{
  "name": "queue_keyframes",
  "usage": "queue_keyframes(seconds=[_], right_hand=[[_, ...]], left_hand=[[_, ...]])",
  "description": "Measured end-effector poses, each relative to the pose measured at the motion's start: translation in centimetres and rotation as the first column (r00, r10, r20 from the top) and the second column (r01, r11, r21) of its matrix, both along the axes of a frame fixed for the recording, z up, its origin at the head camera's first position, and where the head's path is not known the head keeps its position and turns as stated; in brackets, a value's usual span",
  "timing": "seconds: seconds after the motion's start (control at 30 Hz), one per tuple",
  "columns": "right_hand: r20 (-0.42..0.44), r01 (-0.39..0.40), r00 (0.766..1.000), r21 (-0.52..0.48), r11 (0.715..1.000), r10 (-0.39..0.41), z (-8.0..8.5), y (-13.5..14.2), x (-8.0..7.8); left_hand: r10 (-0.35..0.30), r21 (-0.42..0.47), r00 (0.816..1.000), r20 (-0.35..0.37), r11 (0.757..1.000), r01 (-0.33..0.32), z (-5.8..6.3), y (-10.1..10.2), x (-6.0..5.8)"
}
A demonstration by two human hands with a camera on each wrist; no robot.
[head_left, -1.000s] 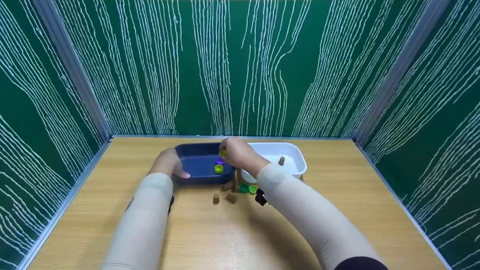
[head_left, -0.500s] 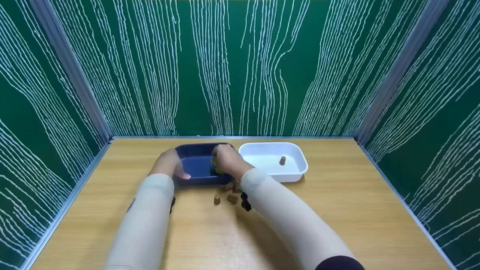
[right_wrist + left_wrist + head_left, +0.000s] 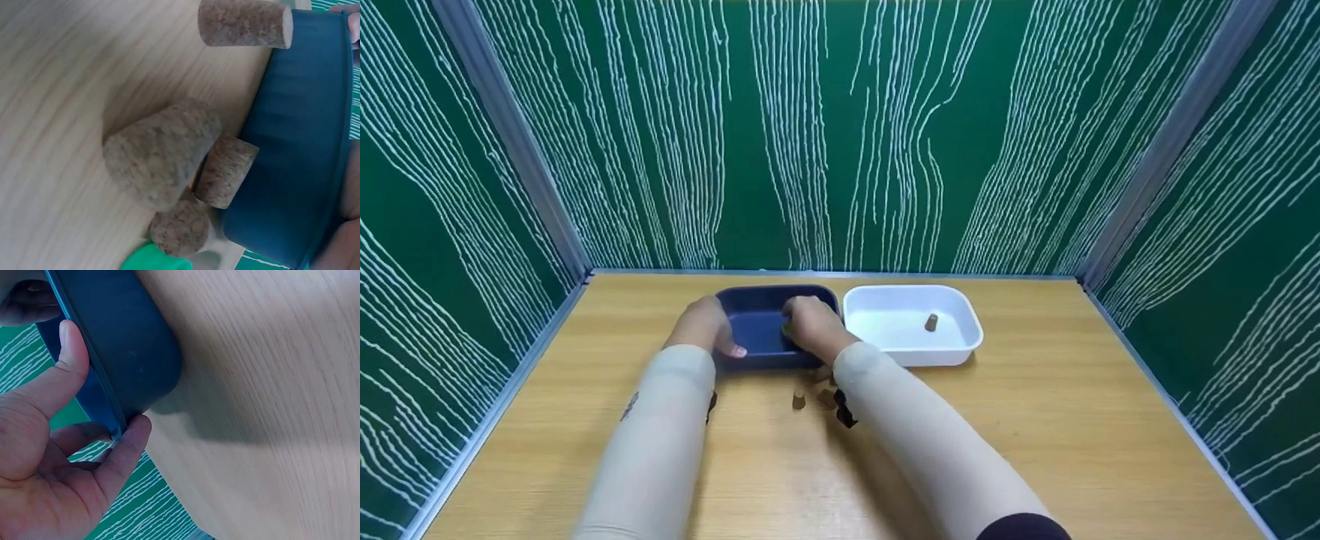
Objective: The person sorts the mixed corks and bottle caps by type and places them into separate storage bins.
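Observation:
At the left end of the dark blue tray (image 3: 757, 324), my left hand (image 3: 701, 324) grips the rim. The left wrist view has the thumb over the long rim and the fingers at the tray's corner. My right hand (image 3: 814, 326) reaches down inside the right part of the same tray, its fingers curled. A sliver of a yellow-green bottle cap (image 3: 787, 330) shows at those fingertips; the rest is hidden behind the hand. In the right wrist view, part of the right hand appears past the tray wall, but its fingertips and the cap are out of sight.
A white tray (image 3: 904, 358) stands to the right, with one cork stopper (image 3: 931, 322) upright in it. In front of the blue tray are several cork stoppers (image 3: 163, 152) and a green cap (image 3: 154, 260). Green walls rise behind the wooden table (image 3: 780, 465).
My right hand, with a yellow-green bottle cap, has moved left and down into the blue tray from near its right edge. My left hand keeps its grip on the tray.

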State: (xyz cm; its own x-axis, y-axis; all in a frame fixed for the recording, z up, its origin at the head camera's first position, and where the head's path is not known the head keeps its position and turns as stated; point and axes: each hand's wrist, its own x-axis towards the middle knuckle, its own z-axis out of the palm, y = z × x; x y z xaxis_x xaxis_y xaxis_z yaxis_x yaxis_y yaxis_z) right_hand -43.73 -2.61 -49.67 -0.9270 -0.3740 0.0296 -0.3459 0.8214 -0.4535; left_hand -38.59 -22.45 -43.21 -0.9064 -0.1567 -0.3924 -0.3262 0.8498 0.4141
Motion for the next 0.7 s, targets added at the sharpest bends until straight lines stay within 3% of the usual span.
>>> queue_keyframes(seconds=[0.3, 0.7], right_hand=[[-0.115, 0.007, 0.993, 0.084, 0.996, 0.003, -0.5, -0.1, -0.4], [-0.055, 0.015, 0.998, 0.107, 0.994, -0.009, -0.1, -0.8, -0.5]], left_hand=[[-0.051, -0.044, 0.998, 0.022, 0.998, 0.052, 1.8, 0.4, 1.1], [-0.043, -0.032, 0.998, 0.053, 0.998, 0.045, 2.5, 0.3, 1.2]])
